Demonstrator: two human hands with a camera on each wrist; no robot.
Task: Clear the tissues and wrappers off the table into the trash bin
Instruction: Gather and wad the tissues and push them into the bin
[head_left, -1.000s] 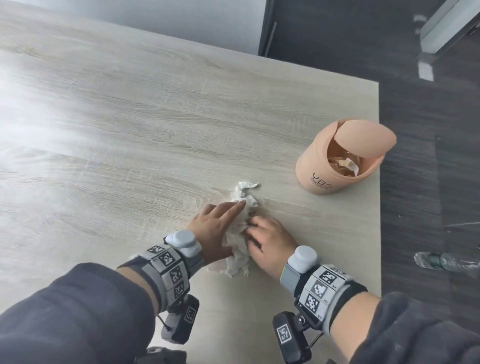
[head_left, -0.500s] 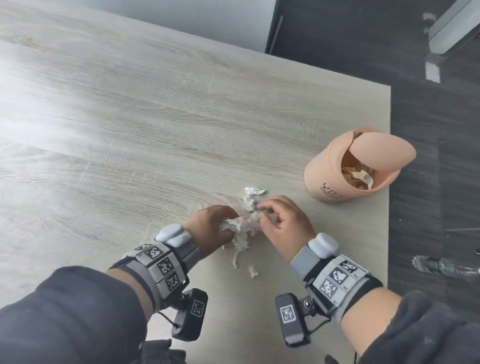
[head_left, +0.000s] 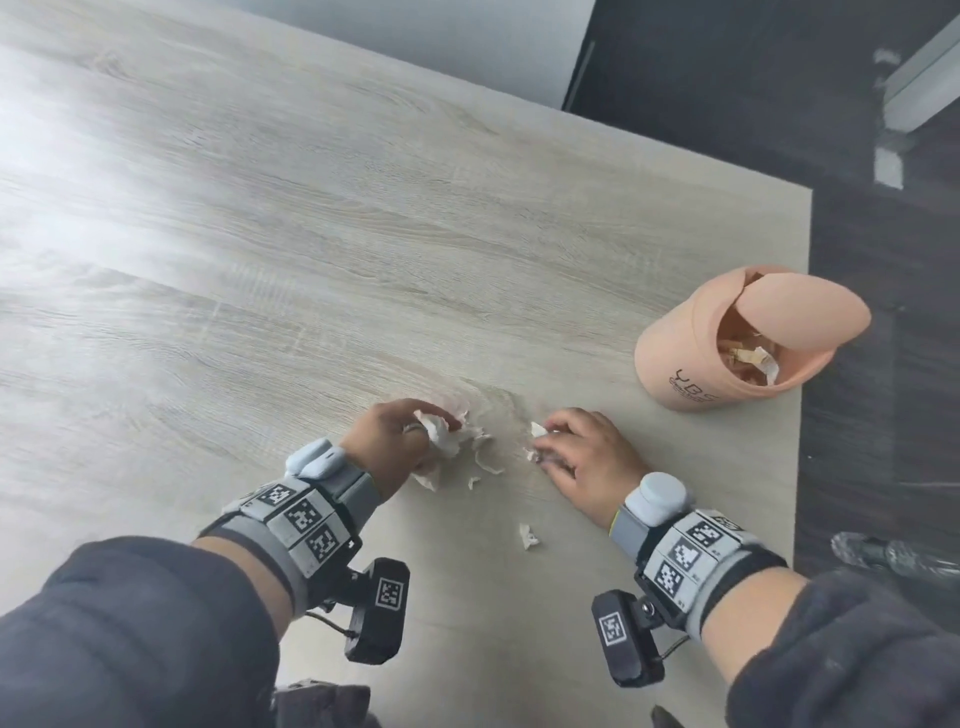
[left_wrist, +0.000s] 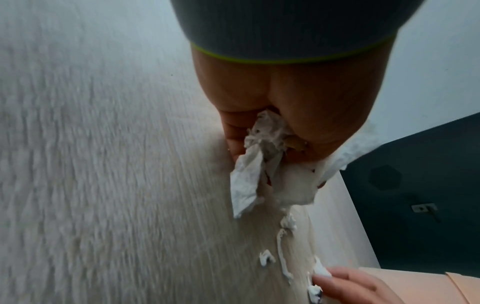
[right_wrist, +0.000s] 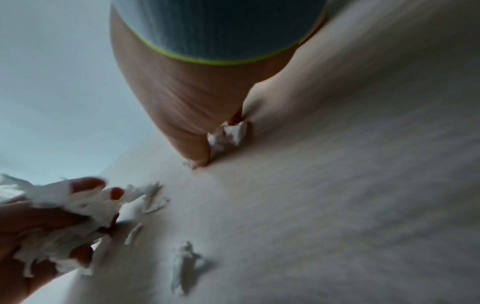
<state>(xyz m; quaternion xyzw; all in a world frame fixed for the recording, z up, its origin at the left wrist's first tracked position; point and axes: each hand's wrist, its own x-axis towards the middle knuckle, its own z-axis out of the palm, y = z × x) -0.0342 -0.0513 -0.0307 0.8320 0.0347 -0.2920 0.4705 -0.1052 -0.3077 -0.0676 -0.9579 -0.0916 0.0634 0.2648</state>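
The left hand (head_left: 387, 441) is curled round a wad of torn tissue (head_left: 441, 439), with ragged ends hanging out below the fingers and trailing onto the pale wood-grain surface (head_left: 260, 260). Judging by this, the step in hand is gathering the last shreds, and it would go best if this hand kept its squeeze firm, since the loose tails look ready to shed more bits.

Just to the right of the wad lie a few small scraps (head_left: 480, 465), thin, curled and white; one more scrap (head_left: 528, 537) sits alone nearer the body, between the two wrists. These are light and flimsy, so pinching each one or sweeping them together with flat fingers should work better than raking, which may tear them further.

The right hand (head_left: 582, 457) is low on the surface, its fingertips pinching a small crumpled piece (head_left: 537, 431); the wrist view shows that bit tucked between thumb and finger.

Far right, near the surface's edge, stands the trash bin (head_left: 691, 358), a smooth peach-coloured cylinder with a tilted swing lid (head_left: 810, 314) and paper already inside. The opening is narrow, so each handful likely needs pushing past the flap.
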